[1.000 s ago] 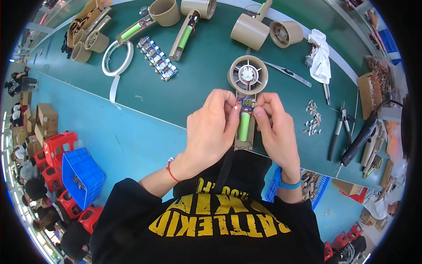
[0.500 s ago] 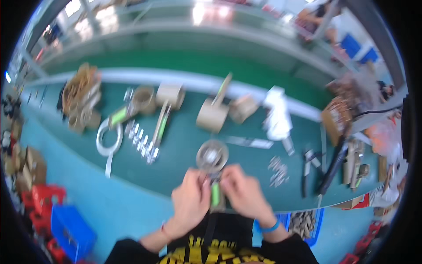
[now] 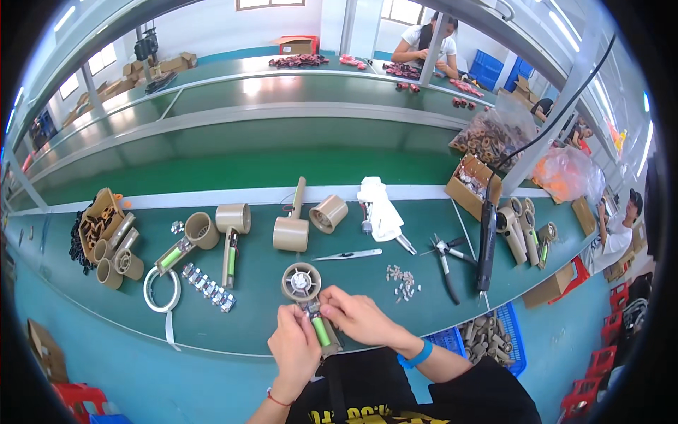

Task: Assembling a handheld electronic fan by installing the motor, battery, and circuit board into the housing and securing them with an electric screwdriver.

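Near the front edge of the table, a beige handheld fan housing (image 3: 284, 277) lies with its round head away from me. White fan blades show inside the head, and a green battery (image 3: 320, 330) sits in the opened handle. My left hand (image 3: 293, 345) is closed on the handle's left side, fingers bent around it. With thumb and fingers pinched together, my right hand (image 3: 359, 318) holds the handle's neck, where small parts show just above the battery. The fingertips hide exactly what is pinched there. Beyond the fan head lie tweezers (image 3: 347, 254).
More fan housings (image 3: 291, 233) lie farther back, with a tape roll (image 3: 162, 288) and small circuit boards (image 3: 209, 287) at left. To the right are small metal parts (image 3: 402, 281), pliers (image 3: 445, 265) and a black electric screwdriver (image 3: 486, 244). Across the line, another person (image 3: 431, 46) sits working.
The view has tilted up and become sharper, so the table sits lower in it. Both hands stay at the fan's handle, and the right hand now lies higher along it than the left.
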`<action>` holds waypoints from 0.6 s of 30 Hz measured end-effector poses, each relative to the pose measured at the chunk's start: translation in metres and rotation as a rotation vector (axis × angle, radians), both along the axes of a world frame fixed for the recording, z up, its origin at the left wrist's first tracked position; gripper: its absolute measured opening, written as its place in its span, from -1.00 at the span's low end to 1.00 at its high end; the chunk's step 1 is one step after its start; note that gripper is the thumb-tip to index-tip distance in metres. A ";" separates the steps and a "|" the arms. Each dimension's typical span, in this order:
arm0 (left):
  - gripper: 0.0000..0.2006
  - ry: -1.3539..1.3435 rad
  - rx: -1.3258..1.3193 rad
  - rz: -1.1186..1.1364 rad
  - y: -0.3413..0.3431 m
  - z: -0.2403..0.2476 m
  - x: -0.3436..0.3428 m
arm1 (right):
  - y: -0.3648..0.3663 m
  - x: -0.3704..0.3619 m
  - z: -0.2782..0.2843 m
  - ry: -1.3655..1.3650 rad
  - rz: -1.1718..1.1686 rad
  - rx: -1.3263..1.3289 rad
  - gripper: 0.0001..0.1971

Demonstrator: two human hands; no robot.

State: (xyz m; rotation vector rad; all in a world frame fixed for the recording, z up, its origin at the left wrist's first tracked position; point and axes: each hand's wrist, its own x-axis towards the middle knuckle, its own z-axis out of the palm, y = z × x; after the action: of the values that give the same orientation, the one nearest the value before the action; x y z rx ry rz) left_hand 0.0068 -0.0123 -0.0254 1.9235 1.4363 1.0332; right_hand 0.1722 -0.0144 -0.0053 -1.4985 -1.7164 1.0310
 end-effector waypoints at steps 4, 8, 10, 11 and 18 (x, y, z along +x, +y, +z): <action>-0.89 -0.024 0.049 0.024 -0.004 0.001 0.001 | -0.006 -0.005 -0.003 -0.018 -0.045 0.017 -0.81; -0.93 -0.206 -0.084 0.040 -0.008 -0.006 -0.011 | -0.006 -0.009 0.005 0.041 0.006 -0.121 -0.80; -0.95 -0.193 -0.060 0.022 -0.006 -0.008 -0.010 | -0.004 -0.007 0.002 0.118 -0.027 -0.138 -0.82; -0.96 -0.179 -0.035 0.017 -0.008 -0.009 -0.012 | -0.004 -0.007 -0.004 0.193 -0.051 -0.159 -0.83; -0.77 -0.631 -0.215 -0.183 0.007 0.019 -0.033 | -0.018 -0.002 0.006 0.293 -0.293 -0.153 -0.88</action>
State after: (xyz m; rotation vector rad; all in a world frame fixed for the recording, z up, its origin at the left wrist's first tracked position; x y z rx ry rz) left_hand -0.0262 -0.0058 -0.0065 1.3688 0.9472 1.1986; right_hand 0.1699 -0.0319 0.0010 -1.5482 -1.1990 1.1761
